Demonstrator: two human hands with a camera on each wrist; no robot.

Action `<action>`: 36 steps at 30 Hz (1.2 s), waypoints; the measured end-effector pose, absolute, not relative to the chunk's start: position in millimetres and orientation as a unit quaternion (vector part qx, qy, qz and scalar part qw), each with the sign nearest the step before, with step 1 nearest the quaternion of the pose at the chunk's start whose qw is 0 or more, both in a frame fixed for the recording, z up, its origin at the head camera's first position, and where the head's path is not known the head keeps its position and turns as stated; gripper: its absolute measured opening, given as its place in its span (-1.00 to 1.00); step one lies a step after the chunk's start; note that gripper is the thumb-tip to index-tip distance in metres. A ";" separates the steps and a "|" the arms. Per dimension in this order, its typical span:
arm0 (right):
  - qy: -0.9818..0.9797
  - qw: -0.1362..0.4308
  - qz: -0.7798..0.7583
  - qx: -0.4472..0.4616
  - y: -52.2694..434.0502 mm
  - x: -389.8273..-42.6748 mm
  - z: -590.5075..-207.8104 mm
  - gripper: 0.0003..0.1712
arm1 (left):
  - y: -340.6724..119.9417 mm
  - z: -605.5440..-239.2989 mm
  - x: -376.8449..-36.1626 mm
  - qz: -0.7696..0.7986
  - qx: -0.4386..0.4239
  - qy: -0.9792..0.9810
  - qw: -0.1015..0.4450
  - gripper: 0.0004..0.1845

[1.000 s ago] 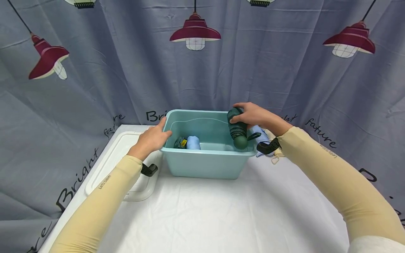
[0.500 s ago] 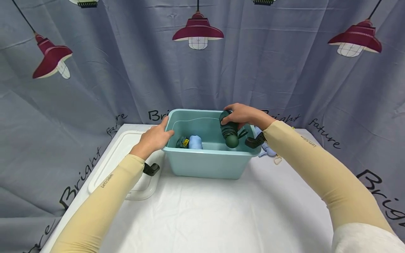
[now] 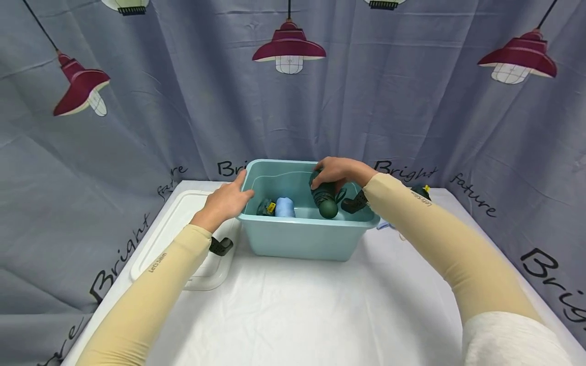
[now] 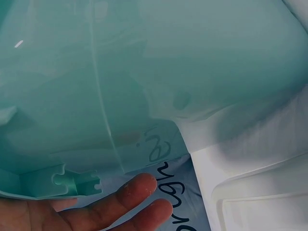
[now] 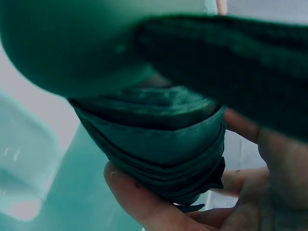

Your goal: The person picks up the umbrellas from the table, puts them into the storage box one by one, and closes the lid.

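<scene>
My right hand grips a dark green folded umbrella inside the pale teal storage bin. The umbrella is tilted, its rounded handle toward me and a dark wrist strap hanging off it. In the right wrist view my thumb and fingers wrap its pleated fabric. My left hand rests at the bin's left rim, thumb over the inner side. Its straight fingers show beneath the rim outside the wall in the left wrist view. A light blue roll and a dark bundle with a yellow label lie in the bin's left part.
The bin's white lid lies on the white-covered table, left of the bin and partly under my left arm. A dark item with a yellow part shows behind my right sleeve. A grey printed curtain hangs behind the table.
My right hand has carried the umbrella leftward from the bin's right end and lowered it further inside. The left hand stays at the left rim. The view has shifted slightly.
</scene>
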State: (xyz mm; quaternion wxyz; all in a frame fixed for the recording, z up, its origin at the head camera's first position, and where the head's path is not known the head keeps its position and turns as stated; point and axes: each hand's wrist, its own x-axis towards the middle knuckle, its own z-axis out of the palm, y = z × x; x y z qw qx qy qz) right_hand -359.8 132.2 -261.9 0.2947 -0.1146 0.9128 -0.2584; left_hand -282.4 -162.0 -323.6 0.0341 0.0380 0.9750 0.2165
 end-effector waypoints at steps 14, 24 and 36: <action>0.906 0.335 -0.224 -0.128 109.1 -370.6 -282.8 -0.10 | -163.4 -323.7 -283.5 0.216 0.032 0.975 0.036 -0.18; 0.903 0.358 -0.196 -0.133 98.0 -375.6 -296.5 -0.13 | -162.9 -324.2 -284.4 0.220 0.032 0.974 0.031 -0.19; 0.900 0.379 -0.174 -0.128 81.2 -379.7 -312.6 -0.48 | -163.1 -325.2 -285.0 0.220 0.030 0.975 0.029 -0.18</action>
